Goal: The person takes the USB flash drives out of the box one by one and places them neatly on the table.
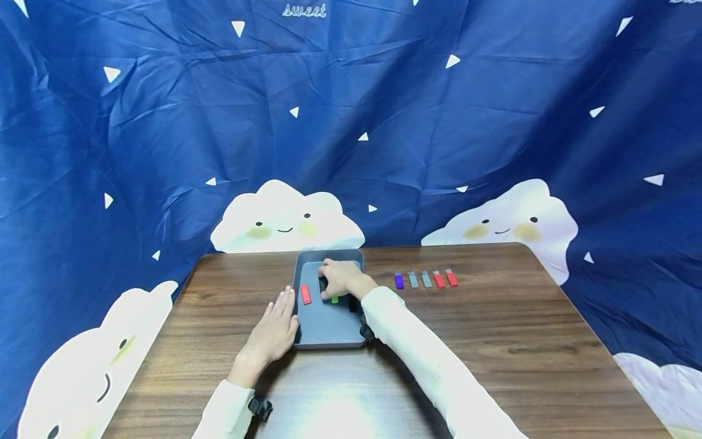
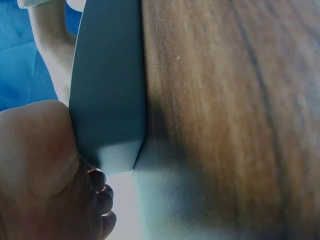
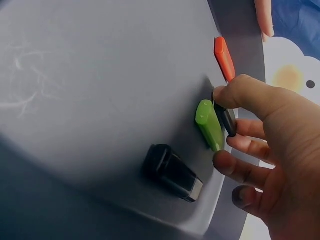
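My right hand [image 1: 342, 277] reaches into a grey tray [image 1: 329, 332] and pinches a dark USB flash drive [image 3: 228, 121] between thumb and fingers. Right beside that drive lies a green flash drive [image 3: 209, 125]. A black flash drive [image 3: 172, 172] with a metal plug sits closer to the tray's right wall. Along the left side of the tray floor is a red flash drive [image 1: 305, 294]. My left hand [image 1: 274, 329] lies with straight fingers against the tray's left wall; in the left wrist view its palm [image 2: 35, 155] meets the wall's outer side.
To the right of the tray, several flash drives stand in a row on the wooden table: a purple one [image 1: 399, 280], two grey-blue ones [image 1: 414, 280] and two red ones [image 1: 439, 280]. A blue cloth [image 1: 384, 91] with white clouds hangs behind the table's far edge.
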A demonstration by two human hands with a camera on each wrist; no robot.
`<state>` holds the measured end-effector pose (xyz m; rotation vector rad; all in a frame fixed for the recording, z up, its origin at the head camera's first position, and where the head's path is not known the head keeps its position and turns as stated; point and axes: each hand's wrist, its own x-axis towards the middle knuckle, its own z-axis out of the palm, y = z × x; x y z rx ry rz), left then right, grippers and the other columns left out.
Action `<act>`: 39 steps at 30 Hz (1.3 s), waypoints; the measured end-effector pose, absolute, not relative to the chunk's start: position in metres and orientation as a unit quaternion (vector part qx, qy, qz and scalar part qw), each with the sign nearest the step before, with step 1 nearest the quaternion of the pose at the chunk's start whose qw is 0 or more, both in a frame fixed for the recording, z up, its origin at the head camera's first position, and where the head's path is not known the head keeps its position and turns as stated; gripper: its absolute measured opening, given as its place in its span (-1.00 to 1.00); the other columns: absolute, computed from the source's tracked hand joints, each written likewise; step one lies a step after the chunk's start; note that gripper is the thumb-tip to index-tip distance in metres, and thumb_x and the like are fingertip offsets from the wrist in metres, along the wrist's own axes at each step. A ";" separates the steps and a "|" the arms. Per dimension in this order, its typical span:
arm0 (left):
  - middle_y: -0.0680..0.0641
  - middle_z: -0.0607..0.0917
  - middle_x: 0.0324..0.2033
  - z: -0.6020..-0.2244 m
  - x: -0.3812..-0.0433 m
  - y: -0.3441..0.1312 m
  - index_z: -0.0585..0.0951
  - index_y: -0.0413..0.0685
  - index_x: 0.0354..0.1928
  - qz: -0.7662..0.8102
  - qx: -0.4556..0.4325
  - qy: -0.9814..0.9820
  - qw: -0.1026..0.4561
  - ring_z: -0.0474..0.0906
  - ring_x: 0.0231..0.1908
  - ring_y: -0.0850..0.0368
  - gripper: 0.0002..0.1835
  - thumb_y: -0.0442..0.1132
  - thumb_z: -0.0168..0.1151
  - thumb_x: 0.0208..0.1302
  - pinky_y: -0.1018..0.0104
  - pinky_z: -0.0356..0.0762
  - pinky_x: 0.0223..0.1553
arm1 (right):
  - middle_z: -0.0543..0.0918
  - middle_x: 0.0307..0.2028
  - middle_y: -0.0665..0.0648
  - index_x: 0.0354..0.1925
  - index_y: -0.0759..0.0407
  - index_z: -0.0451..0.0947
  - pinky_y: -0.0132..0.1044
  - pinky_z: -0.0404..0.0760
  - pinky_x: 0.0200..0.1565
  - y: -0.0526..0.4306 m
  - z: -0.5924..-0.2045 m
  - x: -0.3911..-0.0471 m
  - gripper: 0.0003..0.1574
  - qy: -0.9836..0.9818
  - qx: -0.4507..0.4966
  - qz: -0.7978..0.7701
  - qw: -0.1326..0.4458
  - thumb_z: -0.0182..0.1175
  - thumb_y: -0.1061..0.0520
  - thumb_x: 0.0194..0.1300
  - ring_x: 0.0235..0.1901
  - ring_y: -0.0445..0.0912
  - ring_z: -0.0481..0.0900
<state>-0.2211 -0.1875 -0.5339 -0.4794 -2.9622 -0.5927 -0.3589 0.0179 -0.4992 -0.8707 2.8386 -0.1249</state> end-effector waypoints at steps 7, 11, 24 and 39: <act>-0.37 0.12 0.66 -0.535 -0.223 -0.186 0.09 -0.42 0.64 -0.173 -0.154 -0.973 0.026 0.07 0.66 -0.31 -0.32 -0.19 -0.12 0.65 -0.28 0.09 0.64 | 0.56 0.32 0.03 0.40 -0.10 0.59 -0.06 0.69 0.10 0.022 -0.494 -0.359 -0.24 0.951 -0.295 -0.048 0.079 0.44 -0.26 0.31 0.01 -0.02 0.65; -0.39 0.14 0.65 -0.531 -0.222 -0.185 0.10 -0.45 0.63 -0.181 -0.153 -0.971 0.025 0.09 0.65 -0.33 -0.32 -0.21 -0.08 0.65 -0.30 0.09 0.64 | 0.58 0.27 0.04 0.40 -0.08 0.60 -0.06 0.70 0.08 0.025 -0.488 -0.359 -0.24 0.949 -0.301 -0.052 0.074 0.44 -0.25 0.32 -0.02 -0.01 0.66; -0.40 0.17 0.64 -0.536 -0.225 -0.187 0.12 -0.46 0.62 -0.180 -0.157 -0.970 0.047 0.12 0.64 -0.34 -0.32 -0.22 -0.08 0.63 -0.30 0.14 0.62 | 0.64 0.16 0.04 0.34 -0.03 0.65 -0.09 0.72 -0.03 0.036 -0.473 -0.352 -0.26 0.943 -0.328 -0.044 0.036 0.47 -0.25 0.28 -0.13 -0.03 0.67; -0.41 0.17 0.64 -0.532 -0.220 -0.184 0.13 -0.47 0.62 -0.184 -0.153 -0.970 0.039 0.12 0.63 -0.36 -0.32 -0.22 -0.07 0.63 -0.31 0.12 0.62 | 0.62 0.13 0.03 0.33 -0.03 0.63 -0.14 0.69 -0.18 0.053 -0.460 -0.341 -0.25 0.937 -0.344 -0.048 0.023 0.49 -0.26 0.27 -0.29 -0.08 0.60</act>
